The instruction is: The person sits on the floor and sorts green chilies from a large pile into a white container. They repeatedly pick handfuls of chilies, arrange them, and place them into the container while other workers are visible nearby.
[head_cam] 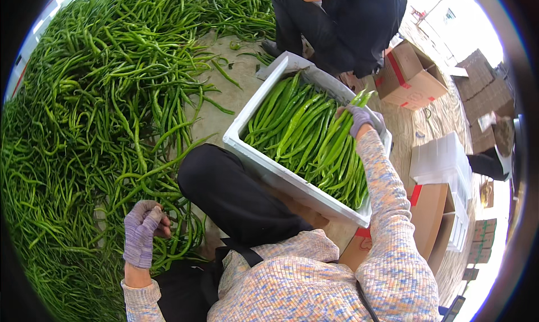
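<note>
Long green chili peppers [294,124] lie side by side in a white foam box [294,179] in front of me. My right hand [360,116], in a fingerless purple glove, is closed around the upper ends of a few peppers over the box's right part. At the lower left, my left hand [145,227], gloved alike, is over a large heap of loose green peppers [113,86]. Its fingers are curled, and whether a pepper is between them is hard to see. The heap fills the left side of the view.
A person in dark clothes [341,23] crouches just beyond the box. An open cardboard box [410,76] with red tape stands at the upper right; another cardboard box [429,212] is beside my right arm, near stacked white foam boxes [440,158]. My bent knee [210,170] touches the foam box's near side.
</note>
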`<state>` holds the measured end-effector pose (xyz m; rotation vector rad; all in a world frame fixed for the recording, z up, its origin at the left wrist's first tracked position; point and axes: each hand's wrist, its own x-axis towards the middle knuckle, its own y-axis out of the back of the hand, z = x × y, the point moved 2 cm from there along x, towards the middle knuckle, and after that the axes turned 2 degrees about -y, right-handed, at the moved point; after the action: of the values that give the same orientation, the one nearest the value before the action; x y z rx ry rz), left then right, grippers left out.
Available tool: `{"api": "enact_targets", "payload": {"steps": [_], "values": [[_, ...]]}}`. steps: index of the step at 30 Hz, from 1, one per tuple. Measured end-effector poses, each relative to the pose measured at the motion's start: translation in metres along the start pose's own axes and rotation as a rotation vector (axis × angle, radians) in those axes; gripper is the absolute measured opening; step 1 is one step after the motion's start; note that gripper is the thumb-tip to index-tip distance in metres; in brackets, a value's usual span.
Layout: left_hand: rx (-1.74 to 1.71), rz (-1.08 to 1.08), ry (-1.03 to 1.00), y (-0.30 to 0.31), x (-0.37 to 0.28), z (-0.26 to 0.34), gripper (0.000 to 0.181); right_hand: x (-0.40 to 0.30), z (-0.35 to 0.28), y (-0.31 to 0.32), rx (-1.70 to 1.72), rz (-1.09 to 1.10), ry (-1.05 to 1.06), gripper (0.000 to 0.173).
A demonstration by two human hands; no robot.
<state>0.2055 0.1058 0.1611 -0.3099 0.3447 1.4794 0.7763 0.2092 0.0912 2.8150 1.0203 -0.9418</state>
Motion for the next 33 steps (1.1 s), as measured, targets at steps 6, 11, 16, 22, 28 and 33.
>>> {"api": "enact_targets", "payload": {"steps": [6,11,16,22,28,33], "values": [[0.019,0.004,0.002,-0.001,0.012,0.01,0.018,0.09,0.072,0.004,-0.492,0.122,0.104,0.011],[0.031,0.024,-0.012,0.006,0.013,0.004,0.017,0.104,0.079,0.028,-0.943,0.21,0.377,0.031],[0.06,0.059,0.054,0.011,0.012,-0.001,0.017,0.01,0.069,-0.014,-1.394,0.191,0.446,0.061],[0.077,0.023,0.051,-0.003,0.023,0.003,0.016,0.013,0.049,-0.013,-1.456,0.154,0.44,0.052],[0.078,0.038,0.051,0.005,0.018,-0.003,0.016,-0.052,0.06,-0.034,-2.021,-0.141,0.986,0.036],[0.081,0.024,0.063,0.003,0.025,-0.003,0.017,-0.088,0.087,-0.059,-2.22,-0.464,0.723,0.04]]}}
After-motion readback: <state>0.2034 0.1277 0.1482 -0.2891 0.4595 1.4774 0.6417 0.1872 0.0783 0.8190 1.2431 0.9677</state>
